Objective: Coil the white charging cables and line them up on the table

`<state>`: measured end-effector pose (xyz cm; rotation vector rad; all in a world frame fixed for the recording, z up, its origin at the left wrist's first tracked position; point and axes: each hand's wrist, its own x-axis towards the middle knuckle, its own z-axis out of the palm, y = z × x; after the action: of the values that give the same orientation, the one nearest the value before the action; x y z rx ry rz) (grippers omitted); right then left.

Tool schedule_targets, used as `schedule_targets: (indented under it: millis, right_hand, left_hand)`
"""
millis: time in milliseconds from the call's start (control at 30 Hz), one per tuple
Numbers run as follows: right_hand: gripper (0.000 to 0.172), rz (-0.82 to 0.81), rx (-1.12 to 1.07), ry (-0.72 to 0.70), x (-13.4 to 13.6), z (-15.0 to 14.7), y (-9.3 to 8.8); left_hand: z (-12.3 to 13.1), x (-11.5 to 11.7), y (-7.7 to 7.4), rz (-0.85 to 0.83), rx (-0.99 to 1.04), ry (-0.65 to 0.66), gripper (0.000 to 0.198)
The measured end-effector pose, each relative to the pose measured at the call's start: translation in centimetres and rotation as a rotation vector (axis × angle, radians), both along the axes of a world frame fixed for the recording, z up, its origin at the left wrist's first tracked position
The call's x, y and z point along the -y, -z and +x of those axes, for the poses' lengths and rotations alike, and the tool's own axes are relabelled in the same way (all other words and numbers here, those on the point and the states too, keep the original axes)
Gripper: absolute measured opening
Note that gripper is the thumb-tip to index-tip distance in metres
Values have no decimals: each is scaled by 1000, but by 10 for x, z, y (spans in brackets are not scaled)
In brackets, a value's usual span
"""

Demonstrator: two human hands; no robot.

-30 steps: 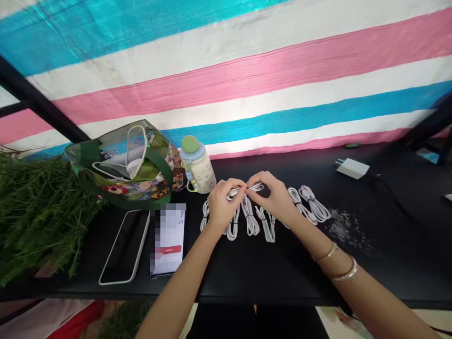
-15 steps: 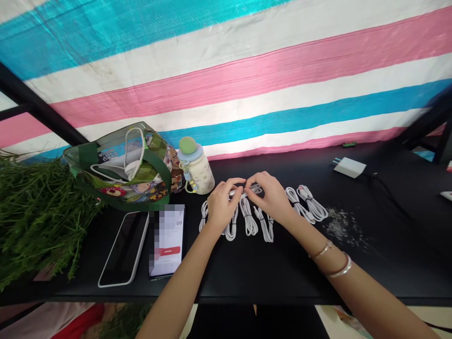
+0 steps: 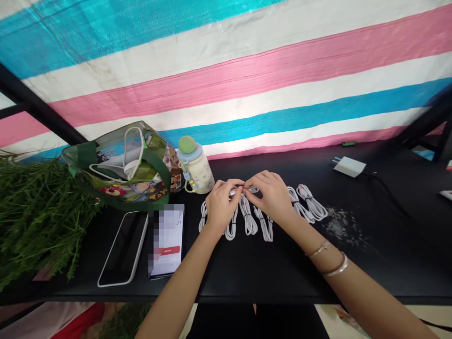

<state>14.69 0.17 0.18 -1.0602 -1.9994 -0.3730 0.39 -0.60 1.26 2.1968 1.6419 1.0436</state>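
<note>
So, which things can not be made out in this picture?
Head view only.
1. The white cable in the left hand and right hand: fingers cover most of it.
2. The lit phone screen: pixelated, unreadable.
3. The green plants: cut off by the left edge.
4. The charger: too small for details.

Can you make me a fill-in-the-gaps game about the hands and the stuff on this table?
1. The left hand and right hand pinch a cable coloured ____.
2. The bottle beside the cartoon bag has a round ____ top.
3. The charger plug lies to the ____ of both hands.
4. The table top is ____.
Missing words: white, green, right, black.
</note>
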Motion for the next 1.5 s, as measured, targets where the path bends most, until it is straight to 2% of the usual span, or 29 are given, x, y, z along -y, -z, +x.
schedule_targets:
  millis: [133, 233, 367, 500, 700, 933, 1067, 1167, 1267, 1400, 1500]
  right_hand:
    - [17, 42, 14, -7, -1, 0, 2]
    - [16, -28, -32, -21, -3, 0, 4]
    - [13, -237, -216, -59, -5, 2, 5]
    - [10, -439, -461, -86, -7, 5, 3]
    - [11, -678, -688, -156, -11, 11, -3]
    - [18, -1185, -1106, -319, -12, 15, -12]
    - [14, -1286, -1177, -389, -16, 18, -12]
    - [15, -1266, -1240, -398, -19, 21, -11]
    - [20, -1121, -1224, -302, -22, 26, -7]
    - [24, -800, -1039, -111, -26, 30, 4]
    - [18, -613, -831, -23, -28, 31, 12]
  left_hand:
    - [2, 0, -1, -59, -3, -21, 15]
    - [2, 0, -1, -73, 2, -24, 13]
    - [0, -2, 2, -32, 7, 9, 9]
    - [-3, -4, 5, 62, 2, 118, 10]
    - [-5, -4, 5, 155, -5, 243, 19]
    - [-5, -3, 5, 203, 119, 289, 22]
    - [-6, -5, 4, 182, 280, 247, 22]
    - [-9, -7, 3, 165, 390, 160, 21]
    - [-11, -10, 3, 192, 462, 78, 20]
    - [-12, -11, 4, 193, 464, 21, 20]
    - [-12, -10, 4, 185, 457, 19, 20]
